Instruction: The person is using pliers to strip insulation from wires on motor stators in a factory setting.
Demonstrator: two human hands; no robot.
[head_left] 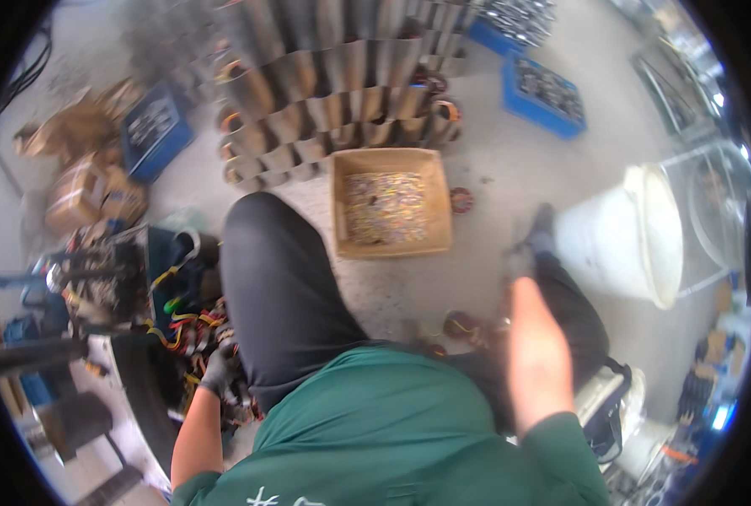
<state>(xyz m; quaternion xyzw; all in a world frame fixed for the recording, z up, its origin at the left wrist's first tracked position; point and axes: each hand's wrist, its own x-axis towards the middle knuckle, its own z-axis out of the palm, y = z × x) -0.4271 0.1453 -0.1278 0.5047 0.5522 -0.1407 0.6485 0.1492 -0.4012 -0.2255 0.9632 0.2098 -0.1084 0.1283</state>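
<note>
Parts (198, 341) heaped beside left hand (220, 371), likely dense and stiff with soft, snag-prone wires (210, 320), best gripped by the solid middle, with grasp impossible to tell there or in blurred right hand (520, 263).

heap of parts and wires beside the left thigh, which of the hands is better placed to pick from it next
Probably the left: the left hand is right at the heap. The right hand, blurred, is on the opposite side, nearer the white bucket.
</note>
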